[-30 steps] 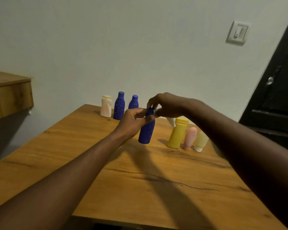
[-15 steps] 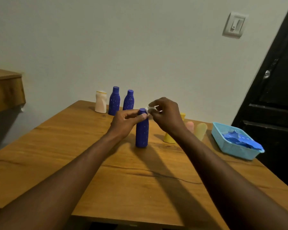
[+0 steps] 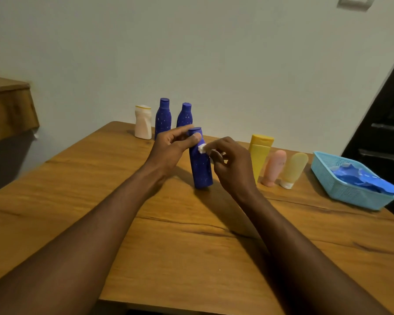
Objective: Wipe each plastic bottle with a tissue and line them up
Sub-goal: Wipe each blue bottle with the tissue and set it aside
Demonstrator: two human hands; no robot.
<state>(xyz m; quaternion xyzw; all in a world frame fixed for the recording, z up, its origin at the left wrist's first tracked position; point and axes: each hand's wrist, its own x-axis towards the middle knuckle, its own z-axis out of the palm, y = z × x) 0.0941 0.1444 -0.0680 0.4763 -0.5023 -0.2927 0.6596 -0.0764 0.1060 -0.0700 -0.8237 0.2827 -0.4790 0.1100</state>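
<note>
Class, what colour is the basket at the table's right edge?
Light blue basket, seen in the head view.

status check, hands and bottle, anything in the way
Left hand grips the held blue bottle at its neck, base on the table. Right hand pinches tissue against its shoulder. Nothing blocking; yellow bottle stands close right.

One camera only, and it sits on my head. It looks forward and down along my arms, which come in from the two bottom corners. My left hand [image 3: 171,151] and right hand [image 3: 232,164] meet near the middle of the frame, where my fingers hold the blue bottle [image 3: 201,169] and the tissue [image 3: 202,148]. The wide lens takes in most of the wooden surface [image 3: 191,246], seen a little from an angle, and the pale wall [image 3: 214,53] behind it. A dark door [image 3: 391,133] cuts the right edge, a wooden ledge [image 3: 7,110] the left.
</note>
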